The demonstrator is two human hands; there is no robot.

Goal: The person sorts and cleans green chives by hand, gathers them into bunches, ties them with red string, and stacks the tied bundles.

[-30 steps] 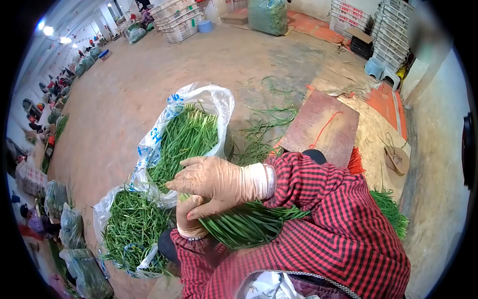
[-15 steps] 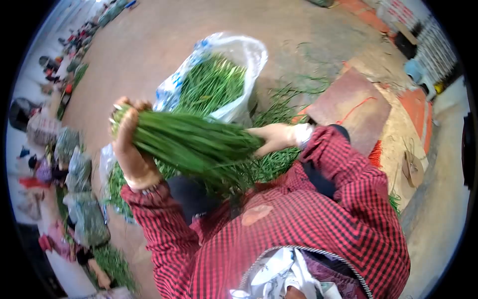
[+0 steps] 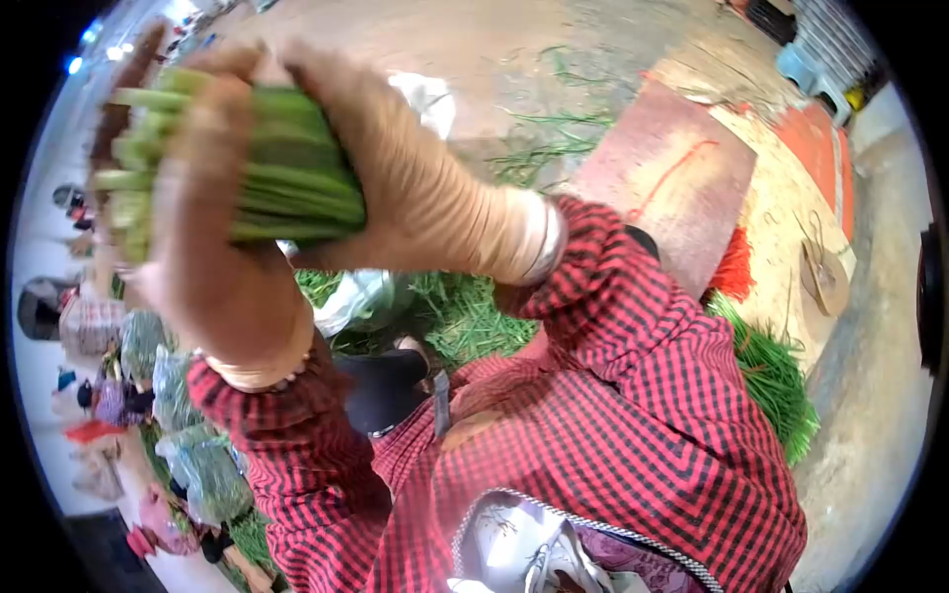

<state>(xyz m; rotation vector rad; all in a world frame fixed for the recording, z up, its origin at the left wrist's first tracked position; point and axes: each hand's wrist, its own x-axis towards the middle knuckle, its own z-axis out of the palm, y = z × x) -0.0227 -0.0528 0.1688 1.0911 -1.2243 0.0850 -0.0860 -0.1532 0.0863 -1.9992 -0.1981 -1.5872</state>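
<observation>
A thick bundle of green chives (image 3: 297,183) is raised in front of me, its pale cut ends facing left. My left hand (image 3: 213,257) wraps round the bundle near those ends, blurred by motion. My right hand (image 3: 410,178) grips the same bundle from the right side. Below the hands, loose chives (image 3: 474,321) lie on the floor beside a pale plastic bag (image 3: 358,301), which my hands and arms partly hide. Another bunch of chives (image 3: 771,385) rests by my right side.
A reddish board (image 3: 672,148) with a red string (image 3: 677,178) on it lies at the right. Red strings (image 3: 732,267) bunch beside it, near a pair of scissors (image 3: 819,267). Filled plastic bags (image 3: 213,474) and people stand or sit along the left.
The bundle has come up and closer to my head. My right hand has moved left from the leafy end towards my left hand. The view has shifted slightly.
</observation>
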